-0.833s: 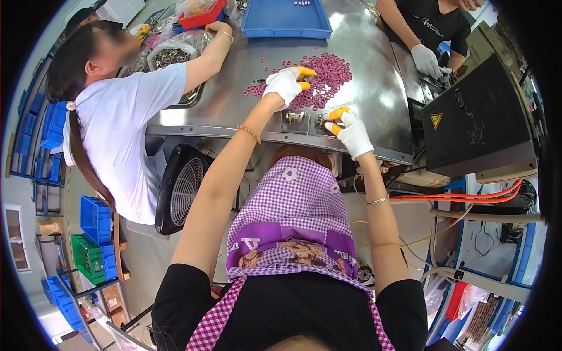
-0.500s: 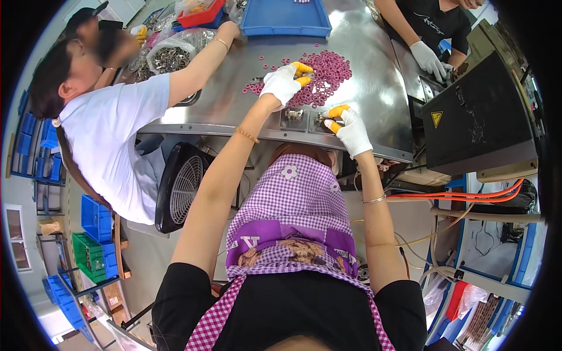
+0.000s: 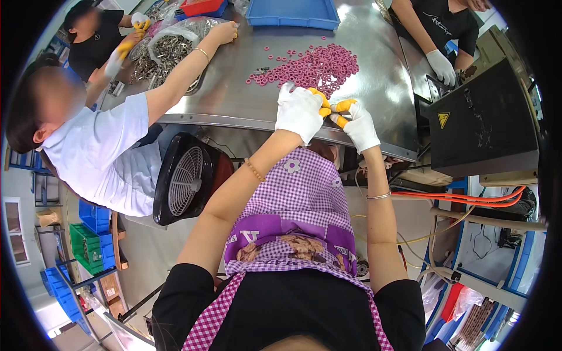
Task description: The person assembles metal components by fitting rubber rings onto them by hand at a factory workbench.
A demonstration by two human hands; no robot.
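Note:
My left hand (image 3: 300, 113), in a white glove with yellow fingertips, is at the near edge of the steel table (image 3: 234, 99). Its thumb and fingers are pinched together. Close against it, my right hand (image 3: 359, 127) wears the same kind of glove and also pinches, with the fingertips of both hands meeting. Whatever they hold is too small and covered to make out. Just beyond my fingers lies a spread pile of small pink rings (image 3: 328, 64). The metal pieces at the table edge are now hidden behind my hands.
A blue tray (image 3: 293, 14) sits at the far side. To the left, a co-worker's bare arm (image 3: 175, 67) reaches past a bag of metal parts (image 3: 170, 52). A black machine box (image 3: 483, 120) stands at right, near another co-worker's gloved hand (image 3: 441, 67). A black fan (image 3: 187, 178) stands left below.
My left hand has come from the ring pile toward me and right, meeting my right hand. The right hand has barely shifted. The left co-worker has leaned further left.

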